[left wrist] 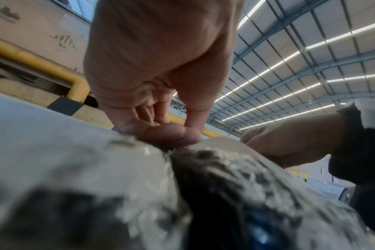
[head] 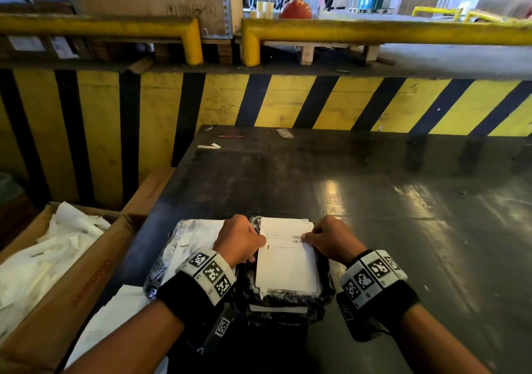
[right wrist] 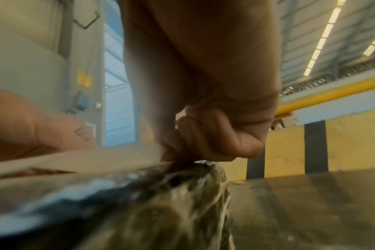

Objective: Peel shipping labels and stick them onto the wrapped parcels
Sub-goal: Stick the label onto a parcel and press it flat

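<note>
- While both hands are bearing down on it, a white label [head: 286, 261] is lying flat on top of a parcel [head: 288, 301] near the front edge of the dark surface [head: 403, 200], so this sticking step looks nearly finished.
- The left hand [head: 240, 239] is curling its fingers [left wrist: 171, 133] against the label's left edge, and the right hand [head: 331, 239] is pressing bent fingers [right wrist: 214, 138] onto its right edge by the barcode; neither seems to be gripping anything, though blur is making that hard to judge.
- Another parcel [head: 184, 247], just to the left, is already wearing a white sheet.
- How many parcels are left is not showing.
- Crinkly, glossy black wrap is covering the parcels; the label is smooth, matte and rectangular.
- A cardboard box [head: 72, 296] of crumpled white paper is sitting at the left.
</note>
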A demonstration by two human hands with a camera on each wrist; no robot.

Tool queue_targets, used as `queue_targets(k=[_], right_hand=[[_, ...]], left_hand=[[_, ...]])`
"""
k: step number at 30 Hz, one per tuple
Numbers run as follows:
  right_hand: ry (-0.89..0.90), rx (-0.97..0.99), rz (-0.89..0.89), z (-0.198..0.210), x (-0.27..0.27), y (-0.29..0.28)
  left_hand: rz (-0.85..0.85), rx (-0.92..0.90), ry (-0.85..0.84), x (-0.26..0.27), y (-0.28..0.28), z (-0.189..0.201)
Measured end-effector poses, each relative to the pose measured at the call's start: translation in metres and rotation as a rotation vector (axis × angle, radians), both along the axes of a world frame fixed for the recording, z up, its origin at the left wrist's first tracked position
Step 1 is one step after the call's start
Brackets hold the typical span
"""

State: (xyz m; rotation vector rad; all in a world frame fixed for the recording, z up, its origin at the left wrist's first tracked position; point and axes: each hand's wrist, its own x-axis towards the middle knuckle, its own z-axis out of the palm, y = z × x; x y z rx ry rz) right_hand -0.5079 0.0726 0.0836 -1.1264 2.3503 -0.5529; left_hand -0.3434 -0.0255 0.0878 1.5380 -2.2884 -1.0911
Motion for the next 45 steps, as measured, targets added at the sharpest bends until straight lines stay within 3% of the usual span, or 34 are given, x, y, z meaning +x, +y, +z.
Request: queue_targets(k=[6,10,13,15,17,21,28,40,45], right_hand=[[0.407,0.088,0.037,0.008,0.005,-0.004],[0.422,0.008,0.078,0.006,0.003,0.014],[0.42,-0.241,0.261,-0.007,0.01,0.036],[0.38,-0.275,0.411,-0.013,0.023,0.051],[0.38,-0.166,0.54,-0.02,0.036,0.064],[0.443,-0.047,0.599,-0.032,0.046,0.079],[0.465,0.015,0.622,-0.02,0.036,0.069],[0.333,0.013,0.348,-0.032,-0.012,0.019],[0.443,0.017,0.585,-0.012,0.018,0.032]], left_hand=[[-0.081,-0.153,-0.134,0.0,0.002,0.005],[-0.261,-0.375,-0.035,0.019,0.017,-0.001],[-0.587,-0.547,0.097,0.035,0.033,-0.007],[-0.769,-0.545,-0.002,0.042,0.042,-0.011],[-0.849,-0.533,-0.152,0.049,0.049,-0.019],[-0.872,-0.548,-0.291,0.056,0.058,-0.03],[-0.917,-0.497,-0.349,0.063,0.061,-0.026],[-0.918,-0.446,-0.277,0.063,0.058,-0.03],[-0.83,-0.474,-0.227,0.068,0.054,-0.024]])
